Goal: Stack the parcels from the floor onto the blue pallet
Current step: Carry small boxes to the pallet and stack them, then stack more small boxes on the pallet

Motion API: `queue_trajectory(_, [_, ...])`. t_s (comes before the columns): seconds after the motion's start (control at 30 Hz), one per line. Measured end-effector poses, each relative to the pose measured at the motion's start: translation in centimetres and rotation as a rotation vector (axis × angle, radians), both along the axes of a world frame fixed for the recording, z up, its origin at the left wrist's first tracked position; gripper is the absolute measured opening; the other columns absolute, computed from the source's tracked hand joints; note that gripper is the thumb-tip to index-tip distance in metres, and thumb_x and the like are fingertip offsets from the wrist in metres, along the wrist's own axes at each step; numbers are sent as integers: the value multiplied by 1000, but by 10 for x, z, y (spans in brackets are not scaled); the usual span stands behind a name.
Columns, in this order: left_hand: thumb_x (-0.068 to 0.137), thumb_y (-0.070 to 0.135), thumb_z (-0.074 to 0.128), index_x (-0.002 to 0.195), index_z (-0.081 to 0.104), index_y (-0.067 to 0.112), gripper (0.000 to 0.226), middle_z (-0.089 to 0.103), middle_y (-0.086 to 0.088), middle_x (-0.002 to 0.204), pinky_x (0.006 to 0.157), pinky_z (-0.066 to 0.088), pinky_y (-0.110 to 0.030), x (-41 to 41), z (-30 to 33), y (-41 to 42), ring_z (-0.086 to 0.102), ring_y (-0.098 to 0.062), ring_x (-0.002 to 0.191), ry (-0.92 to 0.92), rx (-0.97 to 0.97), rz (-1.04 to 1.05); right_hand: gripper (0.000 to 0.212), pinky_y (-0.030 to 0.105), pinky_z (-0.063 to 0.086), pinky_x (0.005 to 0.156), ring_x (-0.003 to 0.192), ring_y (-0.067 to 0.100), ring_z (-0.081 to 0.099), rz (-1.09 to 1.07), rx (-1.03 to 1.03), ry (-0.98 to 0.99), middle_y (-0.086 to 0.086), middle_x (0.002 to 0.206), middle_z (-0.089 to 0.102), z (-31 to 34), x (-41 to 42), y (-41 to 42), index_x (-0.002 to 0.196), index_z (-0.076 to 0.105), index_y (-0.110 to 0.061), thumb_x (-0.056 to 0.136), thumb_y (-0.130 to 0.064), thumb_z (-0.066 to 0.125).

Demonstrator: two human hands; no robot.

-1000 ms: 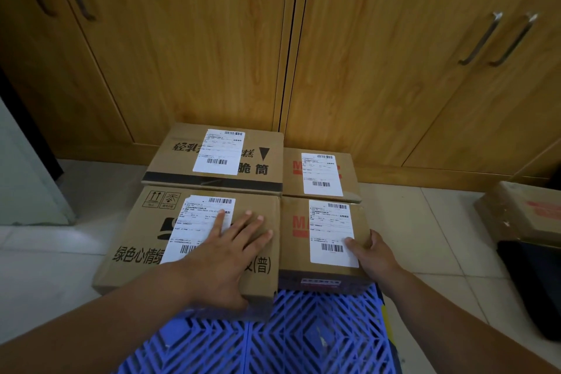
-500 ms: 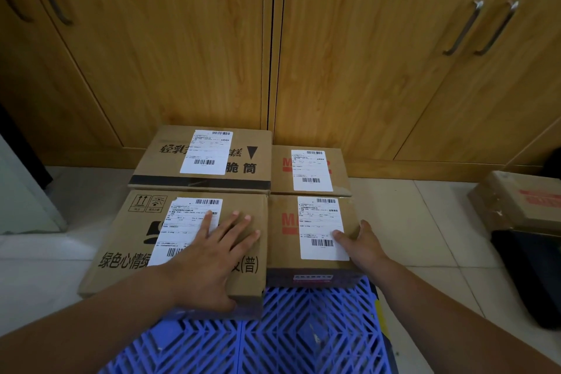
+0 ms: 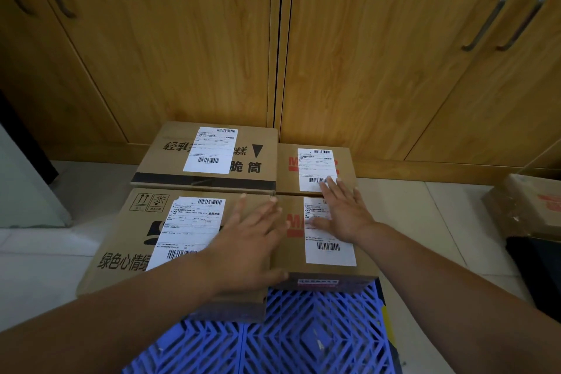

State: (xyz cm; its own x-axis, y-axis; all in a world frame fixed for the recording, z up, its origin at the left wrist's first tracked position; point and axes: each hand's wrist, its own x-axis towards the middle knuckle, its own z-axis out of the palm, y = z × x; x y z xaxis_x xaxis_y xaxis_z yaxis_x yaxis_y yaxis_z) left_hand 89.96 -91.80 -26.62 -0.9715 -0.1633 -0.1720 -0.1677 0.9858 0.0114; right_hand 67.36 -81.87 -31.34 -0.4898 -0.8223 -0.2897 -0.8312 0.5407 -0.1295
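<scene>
Cardboard parcels: four sit in a two-by-two block on the blue pallet (image 3: 303, 340), edges touching, labels up. The near-left parcel (image 3: 145, 240) is the widest and seems to overhang the pallet's left edge; the near-right parcel (image 3: 328, 264) butts against it; the far-left parcel (image 3: 170, 158) and far-right parcel (image 3: 346, 161) lie behind, close to the wooden cabinet doors (image 3: 182, 39).
Left hand (image 3: 243, 249): flat on the near-left parcel, fingers straight and spread, holding nothing. Likely steadying the box while the row is squared.
Right hand (image 3: 343, 215): palm down on the near-right parcel, straight fingers reaching across the seam onto the far-right parcel's label. Probably pressing both level.
Change: half a second ago the right hand was at the near-right parcel's right side; it now lies on top. The left hand has slid a little forward.
Still off the pallet: another parcel (image 3: 528, 206) waits on the tiled floor (image 3: 425, 222), at the right.
</scene>
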Motion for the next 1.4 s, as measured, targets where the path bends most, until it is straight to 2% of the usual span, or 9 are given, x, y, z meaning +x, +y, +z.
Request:
queue_trajectory(0.07, [85,66,39,151,9,14,89,4,-9,159,114,-12,-56,-31,-3,10,-15,-23,146,-57,-67,-31,71,40,-7,118,146,18,-17,22,18,-1,1,159,-17,1,-8,-8,152,-7,-17,99,-47,30])
queue_trajectory(0.17, [80,73,43,150,-3,6,107,-5,-19,157,113,-13,-58,-70,-14,24,-10,-35,145,-236,-194,-87,62,38,-6,118,146,19,-18,21,57,-28,3,158,-19,5,-17,-19,152,-9,-17,103,-32,27])
queue_trajectory(0.37, [73,71,58,146,-19,1,127,-10,-28,154,114,-4,-57,-101,-40,27,-6,-44,143,-444,-267,-43,58,44,-7,118,146,20,-18,-6,133,-47,-2,159,-17,-5,-30,-29,151,-6,-30,102,-39,22])
queue_trajectory(0.57, [83,57,55,147,-15,-1,111,0,-32,153,114,7,-54,-103,-46,29,4,-46,141,-409,-293,-15,53,41,-4,119,147,17,-13,-8,91,-71,-5,160,-12,-10,-34,-22,151,2,-34,102,-40,21])
queue_trajectory(0.87, [67,81,52,146,-21,8,130,-15,-23,155,114,-6,-56,-104,-38,23,-10,-40,144,-499,-177,9,55,41,-7,118,146,18,-18,20,79,-119,-2,159,-16,-6,-35,-16,152,-3,-30,103,-38,21])
queue_trajectory(0.97, [77,66,54,150,-11,14,111,-6,-15,158,115,-6,-55,-108,-6,18,-7,-33,145,-473,-125,31,56,40,-3,120,147,18,-14,-28,36,-142,0,160,-13,23,-31,3,152,0,-25,103,-36,23])
queue_trajectory(1.17, [88,42,52,149,20,17,73,46,-4,138,104,31,-39,-128,101,30,44,-23,125,-326,49,156,56,35,18,116,147,19,4,-205,-70,-223,4,161,0,125,-30,74,151,21,-19,99,-29,40])
queue_trajectory(1.33, [93,35,48,148,23,17,63,52,-5,133,86,43,-32,-156,210,74,51,-24,116,-317,120,94,50,34,25,114,146,20,11,-398,-37,-340,2,160,3,238,-32,151,148,28,-19,99,-23,40])
queue_trajectory(1.4, [92,33,50,148,22,17,65,49,-6,135,89,43,-33,-172,258,99,49,-26,118,-345,127,31,48,31,24,112,145,19,13,-495,-42,-368,0,160,6,283,-36,188,147,30,-20,100,-24,39])
